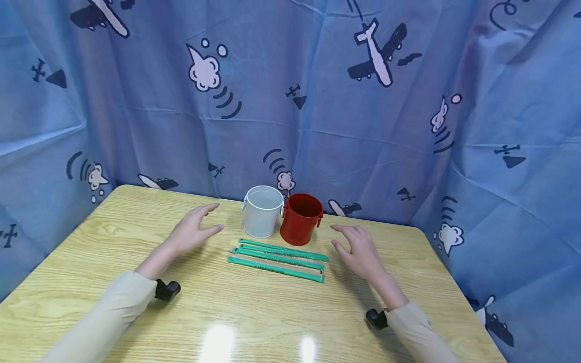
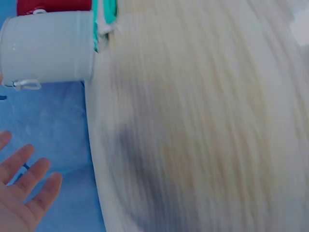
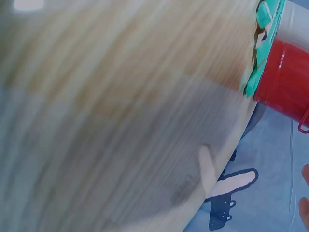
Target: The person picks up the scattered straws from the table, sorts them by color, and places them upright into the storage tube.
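Note:
A white metal bucket [image 1: 262, 214] and a red metal bucket [image 1: 299, 222] stand side by side toward the back of the table. In front of them lie several long, thin green packets [image 1: 277, 269] with dark print, roughly parallel. My left hand [image 1: 194, 231] hovers left of the white bucket, fingers spread and holding nothing; the left wrist view shows its fingers [image 2: 46, 191] extended. To the right of the red bucket and the packets is my right hand [image 1: 360, 250], also empty, with thumb and fingers apart. Only its fingertips [image 3: 305, 208] show in the right wrist view.
The light wooden table [image 1: 254, 312] ends close behind the buckets. A blue curtain [image 1: 272, 101] with planes and clouds hangs along the back and both sides. Each wrist carries a small black camera, one at the left cuff [image 1: 168, 290], one at the right [image 1: 376, 319].

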{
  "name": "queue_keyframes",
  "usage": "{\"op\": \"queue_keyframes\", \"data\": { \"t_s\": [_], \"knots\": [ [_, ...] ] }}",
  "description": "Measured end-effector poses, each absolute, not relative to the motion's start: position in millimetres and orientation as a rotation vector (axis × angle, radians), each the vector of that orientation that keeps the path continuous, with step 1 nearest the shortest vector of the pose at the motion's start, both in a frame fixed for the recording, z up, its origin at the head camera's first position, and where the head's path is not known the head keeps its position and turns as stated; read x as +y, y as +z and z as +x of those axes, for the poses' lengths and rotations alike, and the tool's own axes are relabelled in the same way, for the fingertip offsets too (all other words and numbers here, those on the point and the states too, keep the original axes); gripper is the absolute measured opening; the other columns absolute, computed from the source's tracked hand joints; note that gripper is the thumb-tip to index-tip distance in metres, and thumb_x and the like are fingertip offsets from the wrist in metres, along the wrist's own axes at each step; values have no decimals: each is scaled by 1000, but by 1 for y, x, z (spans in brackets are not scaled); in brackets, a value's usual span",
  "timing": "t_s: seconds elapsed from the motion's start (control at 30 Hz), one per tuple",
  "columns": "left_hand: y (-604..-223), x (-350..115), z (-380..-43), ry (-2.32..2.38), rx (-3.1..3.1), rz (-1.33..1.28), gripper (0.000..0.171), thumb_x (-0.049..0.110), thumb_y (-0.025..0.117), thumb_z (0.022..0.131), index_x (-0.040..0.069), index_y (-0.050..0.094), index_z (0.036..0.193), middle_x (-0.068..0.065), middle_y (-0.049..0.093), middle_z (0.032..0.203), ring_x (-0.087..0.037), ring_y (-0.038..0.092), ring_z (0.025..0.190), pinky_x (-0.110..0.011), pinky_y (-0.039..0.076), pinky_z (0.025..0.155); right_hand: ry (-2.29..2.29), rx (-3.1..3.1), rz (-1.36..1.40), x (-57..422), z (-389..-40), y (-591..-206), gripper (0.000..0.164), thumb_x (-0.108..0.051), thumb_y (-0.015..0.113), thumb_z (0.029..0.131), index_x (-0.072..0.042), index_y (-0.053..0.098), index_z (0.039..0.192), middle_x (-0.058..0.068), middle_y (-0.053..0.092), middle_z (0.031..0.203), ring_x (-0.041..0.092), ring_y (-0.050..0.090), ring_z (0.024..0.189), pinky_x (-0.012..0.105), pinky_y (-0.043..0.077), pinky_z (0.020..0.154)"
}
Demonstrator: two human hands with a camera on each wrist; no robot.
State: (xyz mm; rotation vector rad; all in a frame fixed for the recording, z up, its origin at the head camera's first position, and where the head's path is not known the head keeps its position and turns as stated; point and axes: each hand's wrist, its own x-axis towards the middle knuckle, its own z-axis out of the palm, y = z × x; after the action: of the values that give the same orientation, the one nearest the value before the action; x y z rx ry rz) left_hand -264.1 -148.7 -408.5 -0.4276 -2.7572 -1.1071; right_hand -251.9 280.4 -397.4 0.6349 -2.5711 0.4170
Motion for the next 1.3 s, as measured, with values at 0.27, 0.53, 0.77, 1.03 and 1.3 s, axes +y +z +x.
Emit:
{"op": "queue_keyframes", "data": {
  "t_s": [0.27,0.53,0.77,1.03,1.3],
  "knots": [
    [-401,-132,-274,-1265,-2703,-427,70,35,64,91,4,35,147,-22,43,145,-41,44,130,-56,41,104,450,-2515,652,271,-257,-402,40,-21,74,84,-13,64,122,8,70,111,25,59,100,46,52,83],
    [-404,-117,-285,-1424,-2666,-409,73,32,68,89,6,33,148,-20,42,146,-39,44,130,-54,44,103,495,-2526,708,253,-258,-404,41,-19,76,82,-14,65,121,4,70,108,22,61,96,39,55,78],
    [-408,-110,-291,-1550,-2654,-387,77,32,70,87,7,31,149,-21,39,148,-40,42,132,-55,44,103,577,-2593,696,239,-256,-410,44,-15,77,80,-16,64,122,2,70,107,19,62,91,33,55,71],
    [-406,-102,-298,-1651,-2642,-325,86,39,74,82,11,29,150,-17,36,151,-38,40,134,-55,42,105,715,-2697,692,226,-254,-409,41,-14,79,79,-17,65,118,2,70,105,17,61,86,24,53,65],
    [-409,-96,-310,-1727,-2632,-302,90,39,77,80,12,27,151,-13,31,155,-37,36,137,-55,40,107,867,-2845,661,217,-256,-407,39,-16,79,79,-15,66,116,3,71,104,13,60,84,21,53,67]
  ]
}}
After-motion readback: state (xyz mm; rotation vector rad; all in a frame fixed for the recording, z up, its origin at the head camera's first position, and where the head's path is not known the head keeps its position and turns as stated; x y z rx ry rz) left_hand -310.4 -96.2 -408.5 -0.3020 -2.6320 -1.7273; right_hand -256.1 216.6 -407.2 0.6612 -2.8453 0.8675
